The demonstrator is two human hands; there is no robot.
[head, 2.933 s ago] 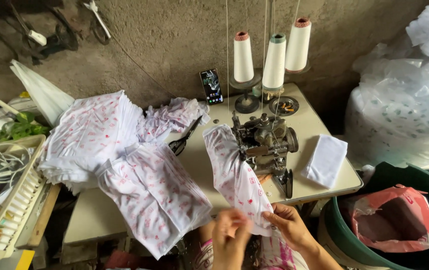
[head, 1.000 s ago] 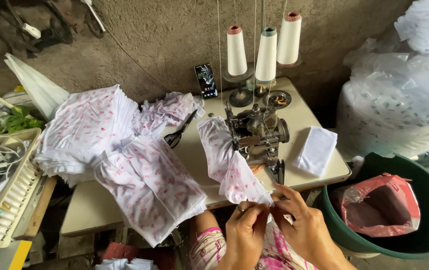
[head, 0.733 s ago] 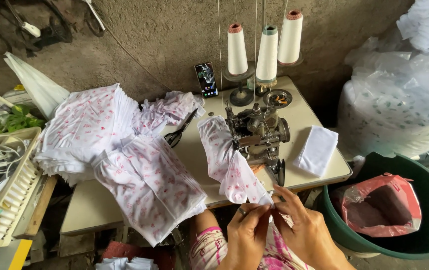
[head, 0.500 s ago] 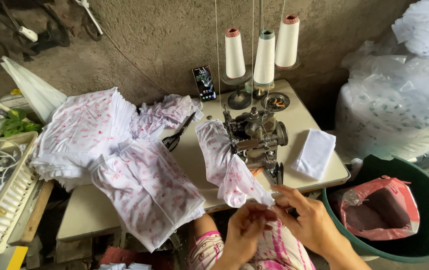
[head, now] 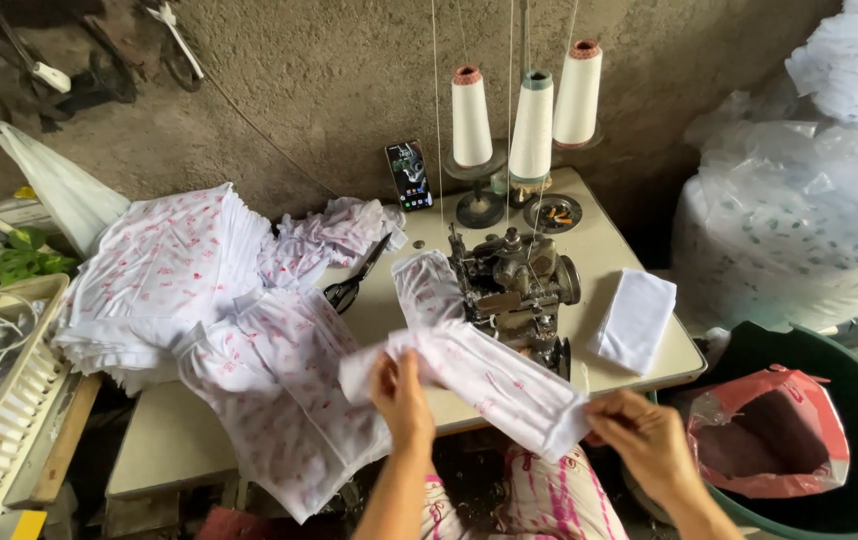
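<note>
**Inspector:** State what your hands hold.

**Worker:** My left hand [head: 404, 395] and right hand [head: 649, 440] both grip one cloth piece [head: 479, 375], white with small red print. The left fingers [head: 389, 372] are closed on its left end, lower centre of the frame. The right fingers [head: 614, 410] pinch its right end, lower right of centre. The piece is stretched between them, sloping down to the right, held above the front edge of the desk [head: 179, 440].

**Inspector:** What lies just behind it?

**Worker:** The sewing machine [head: 514, 290], centre of the frame, dark metal. A second printed strip [head: 427, 285] lies against its left side. Whether that strip joins my piece, I cannot tell.

**Inspector:** And the rest of the desk?

**Worker:** Three thread cones [head: 534, 125] stand upright at the back, upper centre, threads running up out of frame. A phone [head: 409, 175] leans against the wall to their left. Scissors [head: 354, 285] lie left of the machine. A stack of printed pieces [head: 159, 280] fills the left side, with one piece [head: 279, 400] hanging over the front edge. A folded white cloth [head: 634, 320] lies right of the machine.

**Inspector:** Off the desk?

**Worker:** A green tub [head: 849, 400] at lower right holds a pink bag [head: 769, 435]. Clear plastic sacks [head: 799, 230] are piled at right.
</note>
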